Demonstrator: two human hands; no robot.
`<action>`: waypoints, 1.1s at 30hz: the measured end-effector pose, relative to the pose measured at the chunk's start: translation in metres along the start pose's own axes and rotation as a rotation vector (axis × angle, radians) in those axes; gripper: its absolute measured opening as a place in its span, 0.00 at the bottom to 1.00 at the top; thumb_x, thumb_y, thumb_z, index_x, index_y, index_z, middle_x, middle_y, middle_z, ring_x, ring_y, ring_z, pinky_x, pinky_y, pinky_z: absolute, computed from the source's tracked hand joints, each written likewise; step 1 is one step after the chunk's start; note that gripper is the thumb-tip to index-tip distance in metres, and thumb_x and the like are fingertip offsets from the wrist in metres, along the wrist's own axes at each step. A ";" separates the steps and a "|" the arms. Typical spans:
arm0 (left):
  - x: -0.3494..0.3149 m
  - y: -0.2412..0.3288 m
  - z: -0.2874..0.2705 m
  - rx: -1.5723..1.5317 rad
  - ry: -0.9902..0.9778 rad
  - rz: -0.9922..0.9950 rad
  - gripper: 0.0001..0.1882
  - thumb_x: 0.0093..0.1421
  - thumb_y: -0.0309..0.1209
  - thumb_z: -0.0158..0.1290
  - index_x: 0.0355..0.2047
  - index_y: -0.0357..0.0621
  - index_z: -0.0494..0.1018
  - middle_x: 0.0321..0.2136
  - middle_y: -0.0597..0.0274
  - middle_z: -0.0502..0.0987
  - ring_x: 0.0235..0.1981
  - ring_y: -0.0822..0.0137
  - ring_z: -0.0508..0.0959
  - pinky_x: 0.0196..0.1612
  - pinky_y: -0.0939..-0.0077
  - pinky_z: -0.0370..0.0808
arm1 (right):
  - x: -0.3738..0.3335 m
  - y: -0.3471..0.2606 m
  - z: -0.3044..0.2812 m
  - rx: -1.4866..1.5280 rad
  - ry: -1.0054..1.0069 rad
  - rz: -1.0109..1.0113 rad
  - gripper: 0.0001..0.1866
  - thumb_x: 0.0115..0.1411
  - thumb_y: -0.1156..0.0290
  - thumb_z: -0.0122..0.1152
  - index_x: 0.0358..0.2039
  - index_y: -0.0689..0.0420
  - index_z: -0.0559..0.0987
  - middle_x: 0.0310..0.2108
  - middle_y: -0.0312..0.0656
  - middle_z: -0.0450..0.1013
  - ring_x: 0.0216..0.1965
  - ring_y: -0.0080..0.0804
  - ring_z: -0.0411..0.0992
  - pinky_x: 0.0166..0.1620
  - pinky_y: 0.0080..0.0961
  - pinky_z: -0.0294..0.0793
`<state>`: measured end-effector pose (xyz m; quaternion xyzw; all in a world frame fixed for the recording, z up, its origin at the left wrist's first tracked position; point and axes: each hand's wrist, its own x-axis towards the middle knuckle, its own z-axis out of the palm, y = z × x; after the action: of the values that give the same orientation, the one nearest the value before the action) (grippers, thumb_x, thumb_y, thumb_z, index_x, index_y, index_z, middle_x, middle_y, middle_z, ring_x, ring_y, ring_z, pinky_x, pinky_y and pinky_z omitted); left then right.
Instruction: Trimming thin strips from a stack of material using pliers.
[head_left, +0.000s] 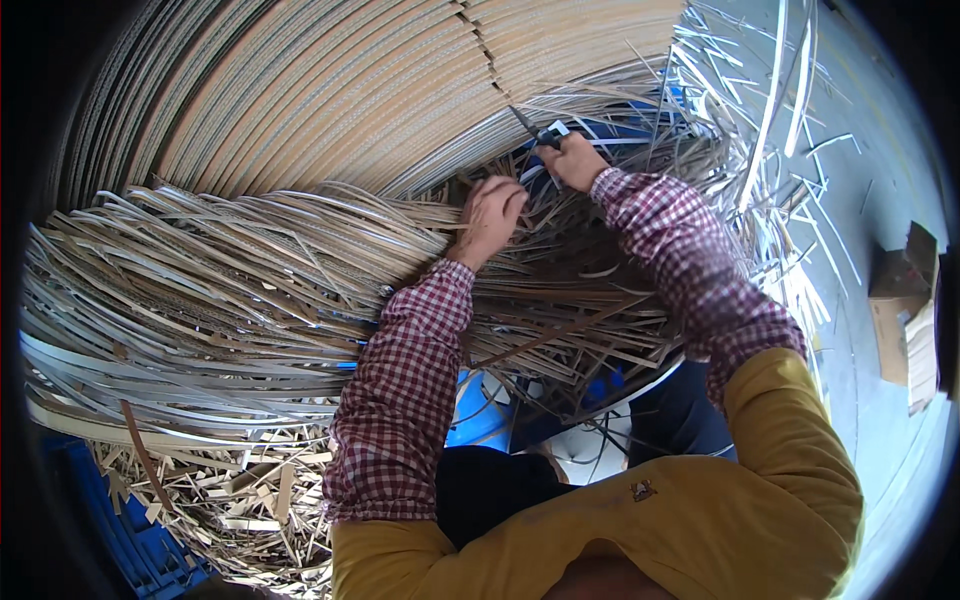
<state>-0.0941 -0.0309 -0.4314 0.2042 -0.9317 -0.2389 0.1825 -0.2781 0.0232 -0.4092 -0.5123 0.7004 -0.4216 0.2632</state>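
A tall stack of corrugated cardboard sheets (330, 95) fills the far side, its cut edges facing me. My right hand (575, 160) grips a knife (552, 135) with a dark handle, the thin blade pointing up and left at the stack's lower edge. Just left of it, my left hand (490, 212) is curled over the top of the loose strips below the stack; its fingers are bent, and what they hold is hidden. Long narrow cardboard strips (250, 250) lie in a thick heap to the left and under both forearms.
A blue bin (125, 520) at the lower left stands beside short cardboard scraps (270, 500). White strips (770, 110) trail over the right side onto the grey floor (870, 180). An opened cardboard box (895, 310) stands at the far right.
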 end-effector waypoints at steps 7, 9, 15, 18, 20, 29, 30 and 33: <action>-0.002 0.001 -0.008 -0.130 0.026 0.058 0.16 0.60 0.34 0.45 0.47 0.43 0.70 0.50 0.51 0.68 0.56 0.51 0.62 0.56 0.66 0.60 | -0.094 0.025 -0.007 0.312 -0.433 0.134 0.19 0.53 0.55 0.55 0.26 0.62 0.78 0.23 0.48 0.75 0.25 0.37 0.71 0.31 0.31 0.69; 0.009 0.015 0.007 -0.069 -0.212 -0.163 0.17 0.61 0.39 0.42 0.36 0.38 0.73 0.35 0.47 0.74 0.42 0.49 0.71 0.45 0.61 0.67 | -0.085 0.015 -0.042 -0.062 -0.671 0.345 0.19 0.55 0.57 0.55 0.21 0.62 0.78 0.19 0.41 0.74 0.25 0.29 0.70 0.33 0.28 0.68; 0.005 -0.001 0.005 -0.057 -0.239 -0.342 0.21 0.62 0.42 0.40 0.27 0.35 0.71 0.27 0.46 0.73 0.30 0.47 0.73 0.34 0.56 0.66 | -0.025 -0.009 -0.056 0.037 -0.387 0.268 0.18 0.58 0.57 0.54 0.24 0.59 0.79 0.20 0.40 0.74 0.26 0.28 0.71 0.39 0.29 0.70; 0.004 0.001 0.010 -0.070 -0.186 -0.286 0.20 0.62 0.41 0.41 0.27 0.35 0.71 0.27 0.46 0.73 0.30 0.47 0.72 0.34 0.56 0.66 | 0.004 -0.008 -0.043 0.066 -0.338 0.294 0.18 0.58 0.57 0.53 0.28 0.61 0.79 0.20 0.41 0.74 0.24 0.29 0.71 0.36 0.29 0.71; 0.002 0.002 0.010 -0.086 -0.118 -0.244 0.20 0.62 0.41 0.41 0.27 0.35 0.71 0.28 0.47 0.73 0.30 0.48 0.72 0.34 0.56 0.66 | 0.014 -0.005 -0.037 0.093 -0.354 0.302 0.18 0.58 0.57 0.53 0.30 0.62 0.78 0.20 0.41 0.74 0.23 0.29 0.71 0.34 0.28 0.71; -0.002 -0.005 0.005 -0.029 -0.103 -0.226 0.19 0.62 0.40 0.41 0.28 0.35 0.71 0.28 0.47 0.73 0.32 0.47 0.72 0.35 0.56 0.66 | 0.008 0.008 -0.006 0.107 -0.238 0.217 0.17 0.57 0.58 0.54 0.30 0.62 0.77 0.20 0.39 0.73 0.22 0.26 0.69 0.29 0.22 0.69; -0.006 -0.008 0.002 -0.013 -0.100 -0.223 0.19 0.62 0.40 0.41 0.28 0.35 0.71 0.28 0.47 0.73 0.32 0.47 0.72 0.35 0.56 0.66 | 0.007 0.003 -0.003 0.117 -0.230 0.188 0.18 0.57 0.59 0.54 0.24 0.62 0.77 0.18 0.38 0.72 0.20 0.25 0.68 0.27 0.22 0.67; 0.005 0.001 0.010 -0.022 -0.126 -0.199 0.19 0.61 0.40 0.41 0.29 0.35 0.71 0.29 0.47 0.73 0.32 0.47 0.71 0.36 0.56 0.66 | 0.030 0.029 -0.003 0.080 -0.183 0.222 0.19 0.56 0.57 0.53 0.22 0.62 0.77 0.18 0.41 0.73 0.20 0.30 0.70 0.29 0.25 0.70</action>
<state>-0.1029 -0.0289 -0.4385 0.2784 -0.9137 -0.2782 0.1013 -0.3051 -0.0008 -0.4311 -0.4569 0.7084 -0.3690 0.3915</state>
